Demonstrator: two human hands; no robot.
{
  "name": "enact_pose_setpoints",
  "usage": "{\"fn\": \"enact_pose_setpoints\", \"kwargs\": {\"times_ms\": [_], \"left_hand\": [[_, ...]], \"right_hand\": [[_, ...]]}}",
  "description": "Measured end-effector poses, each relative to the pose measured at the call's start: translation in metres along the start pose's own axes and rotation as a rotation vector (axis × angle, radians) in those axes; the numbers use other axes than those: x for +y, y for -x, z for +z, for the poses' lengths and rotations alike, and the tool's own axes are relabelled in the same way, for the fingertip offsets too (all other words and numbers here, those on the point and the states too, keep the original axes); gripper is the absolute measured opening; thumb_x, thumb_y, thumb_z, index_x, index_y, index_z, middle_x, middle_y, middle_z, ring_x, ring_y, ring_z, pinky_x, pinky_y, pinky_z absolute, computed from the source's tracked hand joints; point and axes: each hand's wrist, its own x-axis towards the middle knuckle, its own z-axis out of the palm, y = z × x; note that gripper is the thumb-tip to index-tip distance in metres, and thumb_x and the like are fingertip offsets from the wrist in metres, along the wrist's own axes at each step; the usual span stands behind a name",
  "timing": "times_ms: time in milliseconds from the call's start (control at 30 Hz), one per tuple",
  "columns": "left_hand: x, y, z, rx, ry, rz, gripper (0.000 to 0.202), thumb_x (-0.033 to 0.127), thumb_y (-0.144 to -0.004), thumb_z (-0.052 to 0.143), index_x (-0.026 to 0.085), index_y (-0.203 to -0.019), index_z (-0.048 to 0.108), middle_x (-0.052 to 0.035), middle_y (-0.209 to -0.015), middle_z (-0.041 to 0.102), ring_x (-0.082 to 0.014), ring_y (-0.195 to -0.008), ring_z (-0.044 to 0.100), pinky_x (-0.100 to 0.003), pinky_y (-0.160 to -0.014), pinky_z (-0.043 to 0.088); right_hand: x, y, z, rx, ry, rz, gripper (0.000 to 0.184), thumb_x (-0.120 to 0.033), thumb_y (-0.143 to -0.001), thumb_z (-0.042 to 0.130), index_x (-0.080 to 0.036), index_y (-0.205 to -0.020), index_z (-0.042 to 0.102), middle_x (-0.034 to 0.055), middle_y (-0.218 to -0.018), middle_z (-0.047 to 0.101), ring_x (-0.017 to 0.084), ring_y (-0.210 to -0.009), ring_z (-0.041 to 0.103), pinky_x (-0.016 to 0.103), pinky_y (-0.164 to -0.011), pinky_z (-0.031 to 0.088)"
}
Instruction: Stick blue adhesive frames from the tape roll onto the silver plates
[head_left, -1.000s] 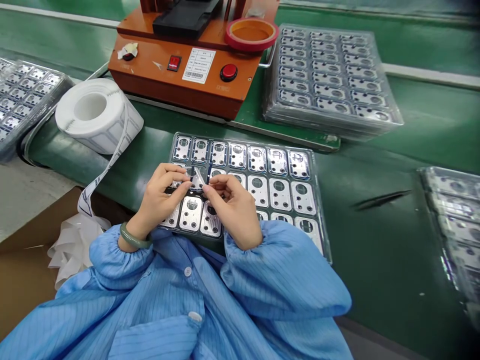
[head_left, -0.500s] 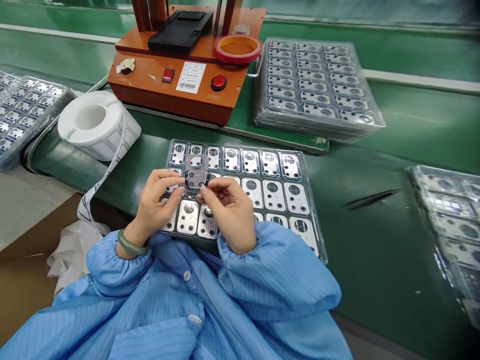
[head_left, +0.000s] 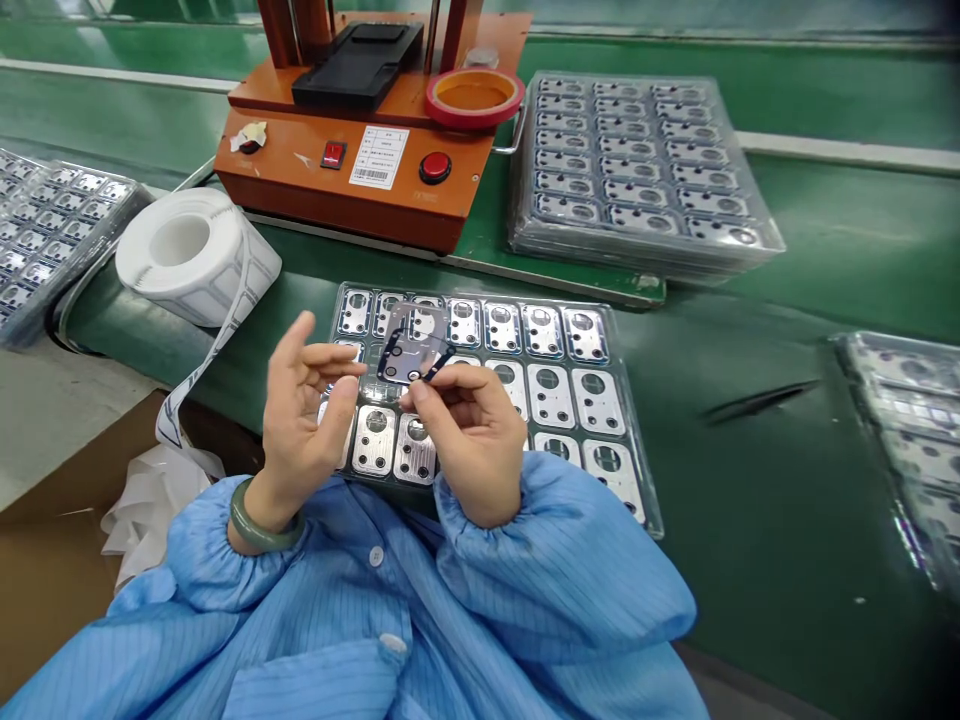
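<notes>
Between thumb and fingers, my right hand (head_left: 476, 430) pinches the lower edge of a thin rectangular plate (head_left: 411, 350) with round holes, a dark outline and a clear film standing up from it. The plate is tilted above a clear plastic tray (head_left: 639, 440) of silvery plates. Just left of it, my left hand (head_left: 304, 400) is apart from the plate, fingers spread, holding nothing. Under the hands, the tray holds rows of similar silver plates (head_left: 551, 395) with one large and several small holes. Part of the tray is hidden by my hands and sleeves.
An orange machine (head_left: 345, 195) with red buttons carries a pink tape roll (head_left: 475, 98). Stacked trays (head_left: 652, 245) stand at the back right, more trays (head_left: 900, 420) at the right edge. A label roll (head_left: 195, 255) sits left, above a cardboard box (head_left: 56, 560). Tweezers (head_left: 761, 401) lie right.
My left hand has let go of the plate and drawn back to the left, its fingers opening. My right hand still holds the plate, which has tilted and shifted slightly right.
</notes>
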Motion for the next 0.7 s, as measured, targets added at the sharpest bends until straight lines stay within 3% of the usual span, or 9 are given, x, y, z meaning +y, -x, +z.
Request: {"fn": "enact_pose_setpoints", "kwargs": {"times_ms": [100,200,400,700], "left_hand": [[-0.0008,-0.0007,0.0007,-0.132,0.203,-0.253,0.037,0.037,-0.090,0.056,0.022,-0.124,0.056,-0.0075,-0.101,0.067,-0.0157,-0.082,0.068,-0.030,-0.077,0.058],[-0.0033,-0.0004,0.0031,-0.151,0.334,-0.382,0.033,0.041,-0.088,0.059,0.022,-0.115,0.062,-0.0065,-0.095,0.071,-0.0177,-0.079,0.070,-0.032,-0.073,0.059],[-0.0019,-0.0009,0.0082,-0.098,0.452,-0.469,0.020,0.035,-0.083,0.067,0.020,-0.097,0.069,-0.0030,-0.084,0.073,-0.0179,-0.077,0.071,-0.030,-0.068,0.059],[0.0004,-0.0019,0.0066,-0.102,0.526,-0.532,0.015,0.032,-0.080,0.071,0.021,-0.090,0.069,-0.0001,-0.079,0.073,-0.0145,-0.073,0.071,-0.026,-0.069,0.058]], "right_hand": [[-0.0005,-0.0001,-0.0004,-0.033,0.002,0.013,0.010,-0.027,-0.080,0.066,-0.024,-0.084,0.058,-0.0018,-0.076,0.065,0.013,-0.066,0.066,0.030,-0.068,0.058],[-0.0005,-0.0004,-0.0006,-0.044,0.007,0.027,0.010,-0.027,-0.080,0.067,-0.024,-0.085,0.058,-0.0017,-0.078,0.064,0.013,-0.067,0.066,0.029,-0.068,0.058],[-0.0009,0.0000,-0.0010,-0.066,0.009,0.034,0.010,-0.026,-0.080,0.067,-0.024,-0.086,0.059,-0.0024,-0.078,0.064,0.012,-0.068,0.065,0.027,-0.067,0.056],[0.0000,0.0009,-0.0016,-0.083,-0.001,0.048,0.010,-0.027,-0.080,0.067,-0.024,-0.085,0.059,-0.0021,-0.079,0.063,0.012,-0.068,0.064,0.028,-0.068,0.057]]}}
